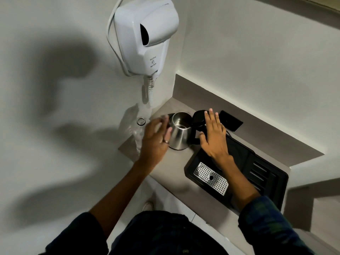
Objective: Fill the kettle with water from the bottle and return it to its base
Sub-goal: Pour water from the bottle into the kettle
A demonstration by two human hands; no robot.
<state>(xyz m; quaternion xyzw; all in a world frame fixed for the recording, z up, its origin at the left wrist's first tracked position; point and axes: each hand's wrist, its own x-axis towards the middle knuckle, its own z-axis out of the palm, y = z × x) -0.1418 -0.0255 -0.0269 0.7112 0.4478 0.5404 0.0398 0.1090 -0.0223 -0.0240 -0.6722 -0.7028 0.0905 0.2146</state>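
Note:
A steel kettle stands on the counter with its black lid swung open, so its inside shows. A clear plastic bottle without a cap stands upright just left of it, at the counter's left end. My left hand hovers between bottle and kettle with its fingers spread and slightly blurred, holding nothing. Flat and open, my right hand is over the kettle's black handle and the tray's near corner. The kettle's base is hidden under the kettle.
A black tray with a perforated metal drip plate fills the counter's right part. A black wall socket plate lies behind the kettle. A white wall-mounted hair dryer with a coiled cord hangs above the bottle.

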